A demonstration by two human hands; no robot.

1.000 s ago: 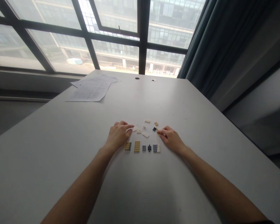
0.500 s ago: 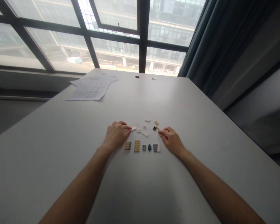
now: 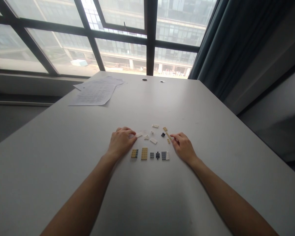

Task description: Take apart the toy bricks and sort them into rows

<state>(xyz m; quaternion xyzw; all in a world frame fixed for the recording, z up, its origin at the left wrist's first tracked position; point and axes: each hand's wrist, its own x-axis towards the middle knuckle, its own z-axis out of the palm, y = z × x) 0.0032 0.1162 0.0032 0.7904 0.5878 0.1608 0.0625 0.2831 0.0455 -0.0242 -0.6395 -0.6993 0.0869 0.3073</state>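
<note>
My left hand (image 3: 122,140) rests on the table, thumb and index finger closed at the left end of a flat white tile (image 3: 139,134). To the right, my right hand (image 3: 184,147) has curled fingers at the edge of a narrow tan studded plate (image 3: 168,135). Beside that plate lie a small tan plate (image 3: 168,141), another tan plate (image 3: 165,128) and a black piece (image 3: 163,134). Between my hands are a second white tile (image 3: 153,141), a white ridged piece (image 3: 146,137), a tiny white piece (image 3: 151,132) and a white studded plate (image 3: 155,126).
A row nearer me holds a tan-and-grey block (image 3: 134,153), a tan plate (image 3: 144,153), a grey piece (image 3: 151,155), a dark piece with end knobs (image 3: 157,155) and a grey-and-white block (image 3: 165,155). Printed papers (image 3: 93,95) lie far left on the white table (image 3: 147,203).
My right hand has shifted slightly right, uncovering more of the narrow tan plate and the small tan one. My left hand and its white tile have slid a little left.
</note>
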